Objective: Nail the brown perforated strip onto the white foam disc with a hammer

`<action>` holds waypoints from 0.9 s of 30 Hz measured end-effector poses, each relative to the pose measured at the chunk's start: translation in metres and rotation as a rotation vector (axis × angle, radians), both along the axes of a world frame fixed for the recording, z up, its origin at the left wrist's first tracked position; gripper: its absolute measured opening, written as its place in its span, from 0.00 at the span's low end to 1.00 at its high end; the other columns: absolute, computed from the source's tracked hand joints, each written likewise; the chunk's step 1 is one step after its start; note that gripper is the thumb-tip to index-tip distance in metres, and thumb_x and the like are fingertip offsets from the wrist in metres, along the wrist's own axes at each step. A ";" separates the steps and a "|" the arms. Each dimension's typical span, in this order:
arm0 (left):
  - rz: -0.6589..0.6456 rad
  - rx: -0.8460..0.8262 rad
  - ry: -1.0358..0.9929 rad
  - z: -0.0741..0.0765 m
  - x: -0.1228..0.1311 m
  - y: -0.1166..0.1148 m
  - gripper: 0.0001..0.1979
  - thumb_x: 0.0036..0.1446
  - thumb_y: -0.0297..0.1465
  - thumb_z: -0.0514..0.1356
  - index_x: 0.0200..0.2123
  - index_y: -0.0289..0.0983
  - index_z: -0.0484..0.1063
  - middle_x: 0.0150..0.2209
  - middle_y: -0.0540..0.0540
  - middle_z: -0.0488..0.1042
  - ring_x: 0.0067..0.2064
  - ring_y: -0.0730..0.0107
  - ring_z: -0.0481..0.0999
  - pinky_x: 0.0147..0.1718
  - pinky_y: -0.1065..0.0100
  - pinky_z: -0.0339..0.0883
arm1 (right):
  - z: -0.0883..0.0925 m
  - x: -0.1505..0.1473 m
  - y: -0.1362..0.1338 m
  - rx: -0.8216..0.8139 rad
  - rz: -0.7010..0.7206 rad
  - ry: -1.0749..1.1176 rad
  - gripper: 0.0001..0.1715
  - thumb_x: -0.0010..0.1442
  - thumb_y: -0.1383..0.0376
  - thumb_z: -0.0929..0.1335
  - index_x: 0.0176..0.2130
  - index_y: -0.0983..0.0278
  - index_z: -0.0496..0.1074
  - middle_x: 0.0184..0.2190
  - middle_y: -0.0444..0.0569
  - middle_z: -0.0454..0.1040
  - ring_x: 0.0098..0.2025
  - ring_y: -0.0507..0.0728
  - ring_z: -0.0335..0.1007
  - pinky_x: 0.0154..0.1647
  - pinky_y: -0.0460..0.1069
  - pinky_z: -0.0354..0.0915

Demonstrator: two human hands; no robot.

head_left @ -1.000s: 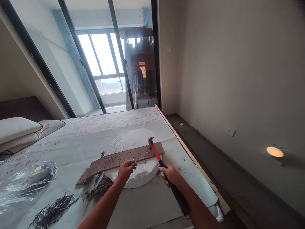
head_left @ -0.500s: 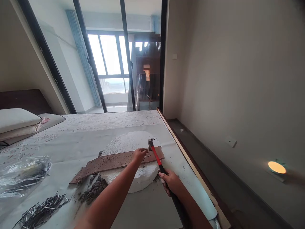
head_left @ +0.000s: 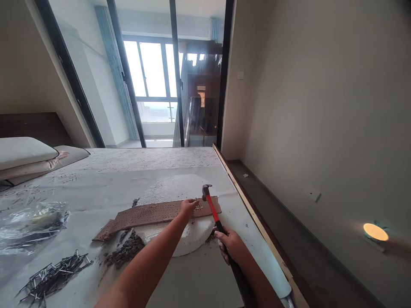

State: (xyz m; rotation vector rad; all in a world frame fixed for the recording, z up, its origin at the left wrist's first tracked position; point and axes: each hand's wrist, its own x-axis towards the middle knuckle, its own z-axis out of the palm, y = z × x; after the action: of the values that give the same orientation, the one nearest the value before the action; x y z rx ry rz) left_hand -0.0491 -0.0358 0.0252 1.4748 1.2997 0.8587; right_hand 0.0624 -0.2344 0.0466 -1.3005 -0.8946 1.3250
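Observation:
My right hand (head_left: 233,246) is wrapped round the black grip of a claw hammer (head_left: 211,205) with a red shaft. The hammer's head is raised just above the right end of a brown perforated board (head_left: 144,215). My left hand (head_left: 189,208) pinches a thin nail (head_left: 197,205) over that board, close to the hammer's head; the fingers partly hide it. Several small pale nail heads show on the board beside my fingertips. Beneath the board lies a round white foam slab (head_left: 192,239).
A heap of loose nails (head_left: 54,273) lies at lower left, behind it a clear plastic bag (head_left: 32,226). Grey-brown crumbled clumps (head_left: 128,250) sit by the slab. A wooden edge (head_left: 257,216) runs along the right side of the covered bed; pillows (head_left: 27,154) lie at far left.
The camera view has shifted slightly. The hammer's head stays raised near my left fingertips, and both hands keep nearly the same place and hold.

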 end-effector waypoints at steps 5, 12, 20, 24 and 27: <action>0.005 0.043 0.050 -0.002 0.009 -0.005 0.15 0.41 0.39 0.63 0.24 0.31 0.75 0.19 0.47 0.71 0.21 0.75 0.65 0.21 0.71 0.54 | -0.005 0.002 0.001 -0.022 -0.017 -0.014 0.35 0.44 0.45 0.64 0.42 0.67 0.62 0.12 0.32 0.55 0.08 0.47 0.50 0.08 0.44 0.47; -0.050 0.150 0.116 -0.008 0.028 -0.005 0.13 0.45 0.36 0.59 0.27 0.32 0.77 0.22 0.46 0.73 0.25 0.71 0.68 0.25 0.70 0.56 | -0.006 0.006 0.001 -0.033 -0.030 -0.031 0.34 0.44 0.46 0.64 0.43 0.67 0.62 0.13 0.32 0.56 0.08 0.47 0.50 0.07 0.44 0.47; -0.084 0.254 0.187 -0.016 0.032 -0.002 0.13 0.45 0.36 0.57 0.21 0.33 0.75 0.17 0.50 0.66 0.23 0.73 0.63 0.25 0.69 0.53 | -0.004 0.007 0.002 -0.022 -0.022 -0.018 0.36 0.44 0.45 0.64 0.44 0.67 0.61 0.12 0.32 0.56 0.08 0.47 0.50 0.07 0.44 0.47; -0.073 0.238 0.153 -0.022 0.030 0.001 0.15 0.46 0.39 0.55 0.22 0.33 0.74 0.16 0.52 0.61 0.20 0.75 0.59 0.22 0.70 0.51 | 0.000 0.008 0.000 -0.010 -0.011 -0.018 0.33 0.46 0.46 0.65 0.44 0.67 0.62 0.13 0.32 0.57 0.09 0.47 0.50 0.08 0.44 0.49; -0.081 0.215 0.121 -0.025 0.029 0.003 0.16 0.45 0.41 0.56 0.19 0.34 0.71 0.15 0.53 0.59 0.20 0.75 0.59 0.22 0.70 0.50 | -0.001 0.009 0.000 -0.003 -0.014 -0.016 0.33 0.46 0.46 0.65 0.43 0.67 0.62 0.13 0.32 0.56 0.08 0.47 0.50 0.08 0.45 0.49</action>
State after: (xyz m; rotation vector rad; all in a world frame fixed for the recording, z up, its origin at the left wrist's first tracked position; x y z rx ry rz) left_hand -0.0202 -0.0328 0.0003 1.7604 1.2561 0.8891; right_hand 0.0714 -0.2339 0.0457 -1.3192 -0.8927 1.3076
